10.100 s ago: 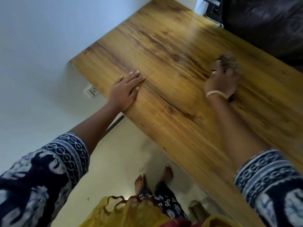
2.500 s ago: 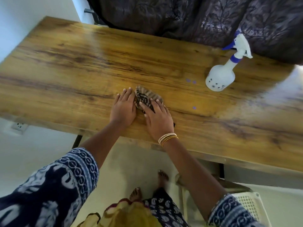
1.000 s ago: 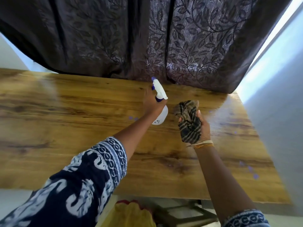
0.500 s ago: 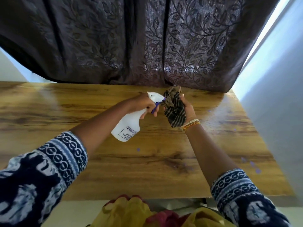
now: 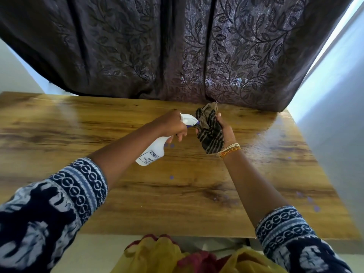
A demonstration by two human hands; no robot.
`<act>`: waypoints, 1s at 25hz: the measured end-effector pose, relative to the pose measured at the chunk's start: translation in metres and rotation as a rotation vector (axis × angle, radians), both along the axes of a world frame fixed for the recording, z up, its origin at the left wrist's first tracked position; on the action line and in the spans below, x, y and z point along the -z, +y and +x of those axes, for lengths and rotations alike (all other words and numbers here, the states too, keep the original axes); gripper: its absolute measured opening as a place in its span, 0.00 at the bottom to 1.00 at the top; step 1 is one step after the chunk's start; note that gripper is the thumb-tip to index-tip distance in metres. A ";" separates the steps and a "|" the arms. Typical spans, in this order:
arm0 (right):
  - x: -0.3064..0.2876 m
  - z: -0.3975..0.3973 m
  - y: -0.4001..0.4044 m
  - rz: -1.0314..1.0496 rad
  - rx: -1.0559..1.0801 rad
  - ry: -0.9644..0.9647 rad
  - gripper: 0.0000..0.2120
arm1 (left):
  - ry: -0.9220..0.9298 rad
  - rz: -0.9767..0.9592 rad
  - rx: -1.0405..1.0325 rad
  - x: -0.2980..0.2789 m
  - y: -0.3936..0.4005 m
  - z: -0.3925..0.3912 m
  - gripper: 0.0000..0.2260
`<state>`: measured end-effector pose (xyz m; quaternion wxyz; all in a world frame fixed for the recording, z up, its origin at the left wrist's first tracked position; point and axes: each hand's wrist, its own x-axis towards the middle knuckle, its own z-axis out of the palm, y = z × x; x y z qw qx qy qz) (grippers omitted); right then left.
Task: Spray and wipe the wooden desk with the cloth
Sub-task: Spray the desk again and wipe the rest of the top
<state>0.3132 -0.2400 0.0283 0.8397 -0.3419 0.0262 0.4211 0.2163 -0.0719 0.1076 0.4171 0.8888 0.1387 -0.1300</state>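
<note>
Both hands are raised above the middle of the wooden desk (image 5: 177, 194), close together, with the spray bottle (image 5: 155, 150) and the cloth (image 5: 209, 133) meeting between them. The left hand (image 5: 171, 125) grips the neck of the spray bottle, fingers curled round it below the head, so the white body hangs down and back toward the person at a slant while the nozzle points right, straight at the cloth. The nozzle tip sits just at the cloth's left edge; whether they touch cannot be told. The right hand (image 5: 224, 131) holds the cloth bunched up in its palm, thumb on the far side and fingers wrapped behind it, the wad standing upright with a loose corner sticking up at the top and a fold hanging down toward the wrist. The cloth is soft and crumpled, dark with lighter tan stripes. The bottle is smooth translucent white plastic, rounded at the base, with a printed label on its side and a purple trigger part under the white head. Thin bangles (image 5: 230, 150), gold and pale, ring the right wrist. The desk is a flat slab with a warm, streaked brown grain and a faint sheen toward its far right corner, and small purple specks (image 5: 171, 177) dot its surface. Behind it hangs a dark curtain (image 5: 177, 46) with a raised leaf-and-vine pattern. Both sleeves (image 5: 59, 203) are navy with white printed bands.
</note>
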 end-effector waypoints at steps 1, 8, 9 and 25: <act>0.000 0.000 0.000 -0.003 -0.005 -0.003 0.26 | 0.003 -0.017 0.003 -0.001 0.001 0.000 0.20; 0.000 -0.002 0.002 -0.003 -0.034 0.027 0.25 | -0.041 0.069 -0.094 -0.001 -0.003 -0.004 0.05; 0.001 -0.002 0.002 -0.005 -0.041 0.025 0.25 | -0.040 0.071 -0.099 -0.001 -0.003 -0.004 0.05; 0.006 0.008 0.006 -0.014 -0.050 0.036 0.25 | -0.032 0.008 -0.130 0.003 0.005 -0.007 0.24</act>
